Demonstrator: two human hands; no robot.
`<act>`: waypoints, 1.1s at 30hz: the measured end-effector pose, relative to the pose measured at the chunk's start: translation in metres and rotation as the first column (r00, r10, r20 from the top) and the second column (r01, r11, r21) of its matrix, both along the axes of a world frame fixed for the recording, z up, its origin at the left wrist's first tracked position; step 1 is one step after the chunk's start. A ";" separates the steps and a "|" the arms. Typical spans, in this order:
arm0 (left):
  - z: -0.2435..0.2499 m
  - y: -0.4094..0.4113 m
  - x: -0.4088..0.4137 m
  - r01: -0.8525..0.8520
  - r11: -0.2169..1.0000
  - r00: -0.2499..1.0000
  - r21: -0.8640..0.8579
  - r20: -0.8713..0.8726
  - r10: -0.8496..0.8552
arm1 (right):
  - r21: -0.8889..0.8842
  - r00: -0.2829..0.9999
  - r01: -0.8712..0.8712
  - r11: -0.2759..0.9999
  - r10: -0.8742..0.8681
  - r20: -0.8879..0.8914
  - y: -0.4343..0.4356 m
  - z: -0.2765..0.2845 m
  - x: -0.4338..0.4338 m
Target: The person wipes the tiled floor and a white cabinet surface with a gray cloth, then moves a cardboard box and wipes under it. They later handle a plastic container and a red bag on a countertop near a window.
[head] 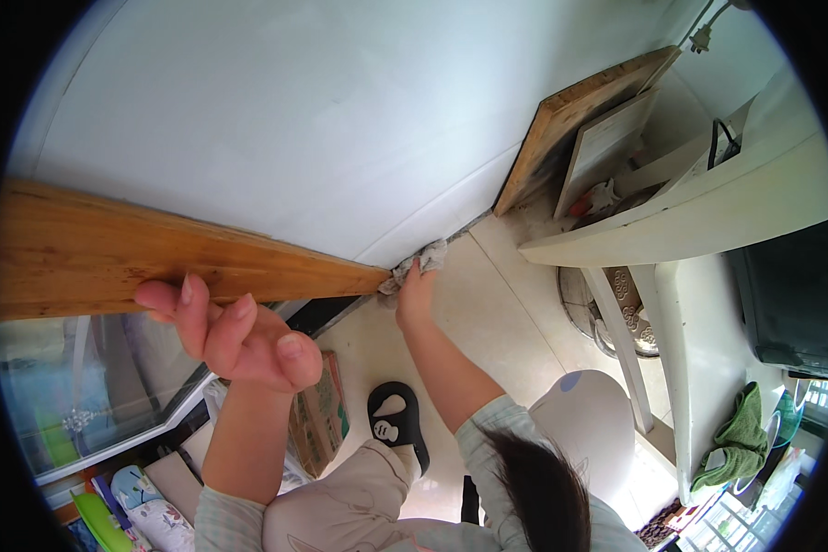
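My right hand (417, 297) reaches down to the floor and presses a crumpled grey cloth (433, 255) into the corner where the white wall (303, 124) meets the tiles. The cloth also touches the low end of a varnished wooden board or frame (110, 252) running along the wall. My left hand (248, 338) is raised in front of that wood, palm up, with loosely curled fingers and nothing in it. Whether its fingertips touch the wood I cannot tell.
A glass-fronted cabinet (110, 386) stands at left, with a flattened cardboard box (321, 414) near it. Wooden panels (593, 103) lean on the wall at upper right. A white table (704, 317) with a green cloth (735, 438) is at right. My foot wears a black slipper (400, 421).
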State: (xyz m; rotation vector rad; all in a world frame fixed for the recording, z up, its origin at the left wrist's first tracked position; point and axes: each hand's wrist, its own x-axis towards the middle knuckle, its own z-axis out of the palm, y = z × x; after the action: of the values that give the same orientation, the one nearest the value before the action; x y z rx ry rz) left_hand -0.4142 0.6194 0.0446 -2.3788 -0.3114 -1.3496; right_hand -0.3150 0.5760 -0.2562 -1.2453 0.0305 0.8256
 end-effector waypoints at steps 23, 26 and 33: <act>-0.015 -0.004 -0.005 -0.009 0.997 0.996 -0.075 0.087 0.015 | -0.054 0.837 0.088 0.995 -0.045 0.545 0.014 0.129 -0.017; 0.001 -0.006 0.002 -0.003 1.000 1.000 -0.028 -0.029 0.002 | 0.069 0.972 0.234 0.970 -0.233 -0.027 0.030 0.045 0.067; -0.009 -0.002 0.001 -0.105 0.994 0.994 0.007 -0.017 0.105 | 0.122 0.942 0.170 0.978 -0.197 0.270 0.028 0.033 0.062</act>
State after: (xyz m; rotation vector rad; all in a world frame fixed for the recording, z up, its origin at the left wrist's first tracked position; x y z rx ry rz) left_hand -0.4128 0.6171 0.0352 -2.3335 -0.4201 -1.2795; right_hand -0.2528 0.6040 -0.2230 -1.2365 -0.1201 0.4776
